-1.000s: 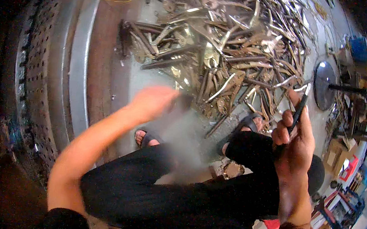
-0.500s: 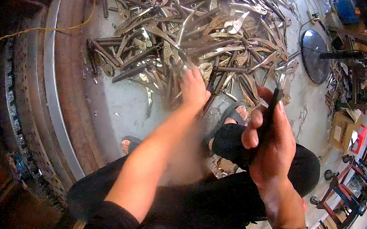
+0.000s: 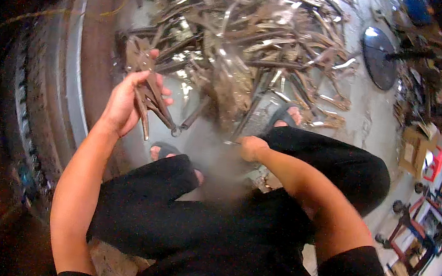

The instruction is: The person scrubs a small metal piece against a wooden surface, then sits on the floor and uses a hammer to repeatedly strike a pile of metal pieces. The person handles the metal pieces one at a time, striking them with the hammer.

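My left hand (image 3: 125,98) is closed round a pair of locking pliers (image 3: 154,97). Their jaw end points up and away, and the handles spread toward my left foot. Lower and to the right, my right hand (image 3: 251,148) is curled in a fist in front of my knee. A small bit of metal shows at its left side, but a blurred patch hides what the fist grips. Beyond both hands lies a wide heap of metal locking pliers (image 3: 299,43) on the grey floor, jumbled in all directions.
At left runs a long metal rail (image 3: 77,71) with a yellow cord (image 3: 104,14) across it. A round dark disc (image 3: 380,58) stands at right, near a cardboard box (image 3: 413,150) and a wheeled frame (image 3: 409,219). My sandalled feet are by the heap's near edge.
My left hand has come back from the heap and left, now with locking pliers in it. My right hand, which held up a dark-handled tool, has dropped down and inward.
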The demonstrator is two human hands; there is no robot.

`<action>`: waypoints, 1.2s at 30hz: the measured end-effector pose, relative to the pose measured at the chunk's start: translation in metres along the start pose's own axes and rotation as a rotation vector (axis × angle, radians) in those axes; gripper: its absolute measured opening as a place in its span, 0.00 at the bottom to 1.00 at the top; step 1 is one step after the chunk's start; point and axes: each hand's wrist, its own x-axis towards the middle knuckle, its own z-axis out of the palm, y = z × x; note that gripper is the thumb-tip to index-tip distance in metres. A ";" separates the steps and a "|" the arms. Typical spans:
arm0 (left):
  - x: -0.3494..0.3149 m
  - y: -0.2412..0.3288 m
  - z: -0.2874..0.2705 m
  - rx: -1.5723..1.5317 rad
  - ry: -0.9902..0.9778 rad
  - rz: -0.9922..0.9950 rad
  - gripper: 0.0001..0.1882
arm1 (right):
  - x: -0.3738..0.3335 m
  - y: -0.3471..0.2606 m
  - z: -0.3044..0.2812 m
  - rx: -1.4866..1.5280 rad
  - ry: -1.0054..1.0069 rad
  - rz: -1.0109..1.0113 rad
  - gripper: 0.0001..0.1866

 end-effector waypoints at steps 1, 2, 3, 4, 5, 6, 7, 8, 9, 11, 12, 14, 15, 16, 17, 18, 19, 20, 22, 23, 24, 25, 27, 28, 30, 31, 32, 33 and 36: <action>-0.014 0.008 -0.005 -0.033 0.017 0.066 0.28 | 0.013 0.002 0.014 -0.021 0.035 0.006 0.18; -0.027 0.016 -0.011 -0.072 0.029 0.131 0.28 | 0.018 0.000 0.025 -0.060 0.020 -0.002 0.18; -0.040 0.022 -0.017 -0.115 0.050 0.189 0.27 | 0.023 -0.001 0.037 -0.096 0.005 -0.008 0.19; -0.050 0.026 -0.018 -0.113 0.064 0.252 0.27 | 0.026 -0.001 0.043 -0.145 -0.009 -0.011 0.19; -0.059 0.029 -0.023 -0.145 0.110 0.260 0.26 | 0.029 -0.006 0.048 -0.173 -0.036 -0.014 0.19; -0.068 0.033 -0.027 -0.177 0.153 0.268 0.26 | 0.036 -0.008 0.056 -0.199 -0.057 -0.036 0.18; -0.076 0.035 -0.025 -0.210 0.218 0.252 0.25 | 0.042 -0.008 0.059 -0.226 -0.071 -0.050 0.18; -0.085 0.036 -0.024 -0.239 0.245 0.218 0.25 | 0.048 -0.007 0.062 -0.251 -0.085 -0.062 0.17; -0.093 0.036 -0.023 -0.233 0.244 0.227 0.25 | 0.054 -0.005 0.065 -0.252 -0.073 -0.049 0.17; -0.107 0.032 -0.022 -0.207 0.275 0.219 0.25 | 0.058 -0.011 0.059 -0.254 -0.054 -0.027 0.16; -0.114 0.030 -0.021 -0.189 0.300 0.204 0.25 | 0.063 -0.010 0.055 -0.305 0.083 -0.089 0.16; -0.122 0.022 -0.025 -0.195 0.313 0.174 0.24 | 0.072 -0.003 0.053 -0.402 0.338 -0.204 0.16; -0.129 0.020 -0.030 -0.223 0.325 0.180 0.24 | 0.056 -0.023 0.014 -0.383 0.347 -0.262 0.16; -0.133 0.020 -0.033 -0.253 0.326 0.190 0.24 | 0.038 -0.048 -0.026 -0.367 0.361 -0.311 0.18; -0.132 0.024 -0.028 -0.263 0.358 0.206 0.24 | 0.041 -0.053 -0.029 -0.187 0.459 -0.168 0.20; -0.132 0.025 -0.027 -0.281 0.373 0.229 0.24 | 0.045 -0.060 -0.028 0.000 0.550 -0.026 0.23; -0.132 0.029 -0.027 -0.300 0.381 0.259 0.24 | 0.048 -0.068 -0.030 0.185 0.646 0.118 0.28; -0.128 0.033 -0.024 -0.316 0.379 0.294 0.24 | 0.065 -0.070 -0.021 0.199 0.739 0.171 0.32; -0.125 0.039 -0.016 -0.293 0.359 0.297 0.25 | 0.113 -0.061 0.022 0.229 0.923 0.286 0.41; -0.128 0.041 -0.016 -0.286 0.359 0.297 0.25 | 0.117 -0.069 0.024 0.234 0.990 0.255 0.44; -0.130 0.042 -0.016 -0.278 0.357 0.295 0.25 | 0.119 -0.070 0.022 0.243 0.918 0.292 0.44; -0.131 0.040 -0.014 -0.262 0.376 0.304 0.25 | 0.108 -0.083 0.009 0.253 0.845 0.324 0.45; -0.132 0.037 -0.015 -0.267 0.387 0.277 0.26 | 0.091 -0.087 0.003 0.273 0.765 0.341 0.40; -0.132 0.038 -0.011 -0.253 0.401 0.256 0.26 | 0.081 -0.083 0.000 0.328 0.718 0.281 0.36; -0.132 0.036 -0.005 -0.247 0.411 0.231 0.27 | 0.061 -0.073 -0.001 0.438 0.606 0.158 0.30; -0.131 0.037 0.001 -0.237 0.398 0.209 0.27 | 0.070 -0.040 0.010 0.737 0.424 0.095 0.25; -0.131 0.033 -0.001 -0.215 0.392 0.204 0.29 | 0.051 -0.046 -0.003 0.980 0.327 0.066 0.26; -0.132 0.025 -0.008 -0.228 0.347 0.201 0.30 | 0.009 -0.074 -0.034 1.211 0.208 0.027 0.27; -0.137 0.023 -0.011 -0.309 0.126 0.072 0.35 | -0.107 -0.128 -0.114 1.504 -0.010 -0.281 0.32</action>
